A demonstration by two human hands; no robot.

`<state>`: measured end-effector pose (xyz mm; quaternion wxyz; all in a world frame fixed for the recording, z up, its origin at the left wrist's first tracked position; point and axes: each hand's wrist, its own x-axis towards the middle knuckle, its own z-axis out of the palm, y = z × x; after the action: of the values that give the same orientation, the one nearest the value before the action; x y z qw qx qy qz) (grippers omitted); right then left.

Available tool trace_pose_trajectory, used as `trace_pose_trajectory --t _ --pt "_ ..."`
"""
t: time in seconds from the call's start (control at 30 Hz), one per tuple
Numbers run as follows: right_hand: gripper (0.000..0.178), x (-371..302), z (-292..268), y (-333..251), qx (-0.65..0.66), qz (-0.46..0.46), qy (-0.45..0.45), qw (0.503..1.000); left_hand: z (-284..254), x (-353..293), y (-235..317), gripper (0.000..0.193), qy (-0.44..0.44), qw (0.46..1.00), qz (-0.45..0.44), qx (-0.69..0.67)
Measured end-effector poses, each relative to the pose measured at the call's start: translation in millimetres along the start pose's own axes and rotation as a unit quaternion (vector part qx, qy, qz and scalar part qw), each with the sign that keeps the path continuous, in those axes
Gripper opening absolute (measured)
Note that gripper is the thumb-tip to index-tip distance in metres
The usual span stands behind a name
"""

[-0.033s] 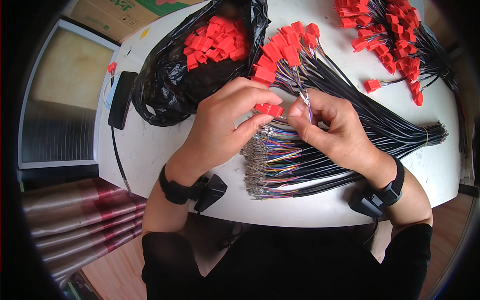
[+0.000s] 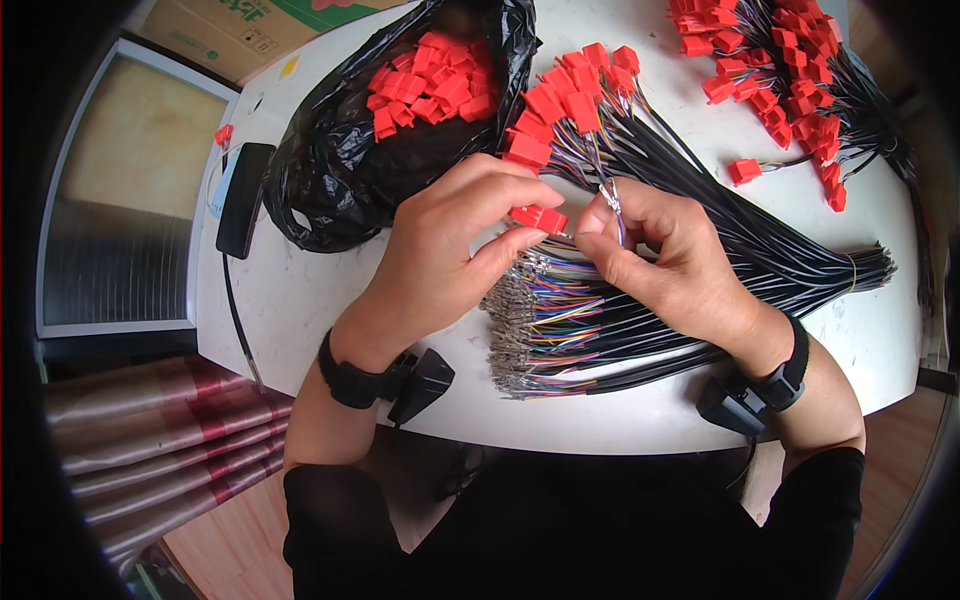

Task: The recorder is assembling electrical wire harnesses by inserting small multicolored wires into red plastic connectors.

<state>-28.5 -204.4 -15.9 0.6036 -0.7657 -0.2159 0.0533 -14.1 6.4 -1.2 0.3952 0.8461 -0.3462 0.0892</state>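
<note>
My left hand [image 2: 455,235] pinches a red plastic connector housing [image 2: 540,220] between thumb and fingers. Close to its right end, my right hand [image 2: 655,245] is closed on thin coloured wires [image 2: 619,222] with bare metal crimp terminals at their tips. One terminal points at the housing; whether it has entered cannot be made out. Below both hands lies a bundle of black cables [image 2: 680,345], its stripped wires ending in rows of metal terminals [image 2: 515,350]. Above them, several cables of the same bundle carry red housings [image 2: 580,108].
A black plastic bag [image 2: 330,190] holding loose red housings [image 2: 435,85] stands at the far left. Beside it are a phone [image 2: 246,200] and a cord [image 2: 235,310]. More finished-looking cables with red housings [image 2: 800,90] lie far right. A cardboard box [image 2: 240,35] sits behind.
</note>
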Motion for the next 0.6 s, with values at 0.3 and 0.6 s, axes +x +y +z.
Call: trace_pose_trajectory --t 0.3,0.6 --pt "0.021 -0.9 -0.9 0.7 -0.05 -0.03 0.02 0.998 -0.3 -1.1 -2.5 0.029 -0.013 1.0 -0.016 -0.016" --pt "0.021 -1.3 1.2 0.7 -0.083 -0.059 0.029 0.994 -6.9 0.7 -4.0 0.027 -0.056 0.996 -0.032 -0.062"
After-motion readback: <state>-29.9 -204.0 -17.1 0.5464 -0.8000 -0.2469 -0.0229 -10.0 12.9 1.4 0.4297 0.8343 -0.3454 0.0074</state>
